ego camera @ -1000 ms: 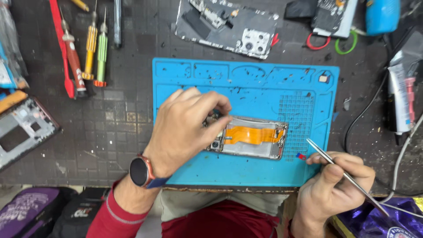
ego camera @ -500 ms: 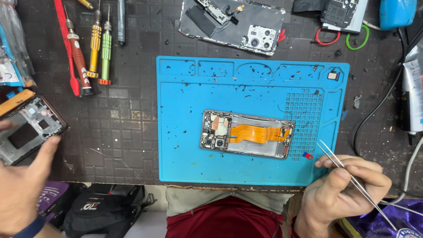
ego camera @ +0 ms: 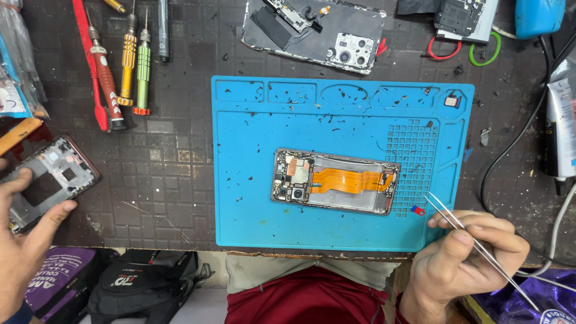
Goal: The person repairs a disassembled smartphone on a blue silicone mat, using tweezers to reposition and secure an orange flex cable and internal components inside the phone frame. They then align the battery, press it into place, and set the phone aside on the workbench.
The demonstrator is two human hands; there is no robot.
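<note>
An opened phone (ego camera: 335, 181) with an orange flex cable lies flat in the middle of the blue work mat (ego camera: 252, 150), with no hand on it. My right hand (ego camera: 465, 264) rests at the mat's near right corner, pinching metal tweezers (ego camera: 474, 246) whose tips point at the mat beside a small red-and-blue part (ego camera: 417, 210). My left hand (ego camera: 24, 240) is far to the left at the table's edge, thumb and fingers around a bare phone frame (ego camera: 48, 180).
Several screwdrivers (ego camera: 123, 60) and a red pry tool lie at the back left. A phone back cover (ego camera: 318, 30) with camera module sits behind the mat. Cables, a blue device and parts crowd the right side. Bags sit below the table's front edge.
My left hand left the opened phone, swung far left and took hold of the phone frame. The right hand with the tweezers stayed put.
</note>
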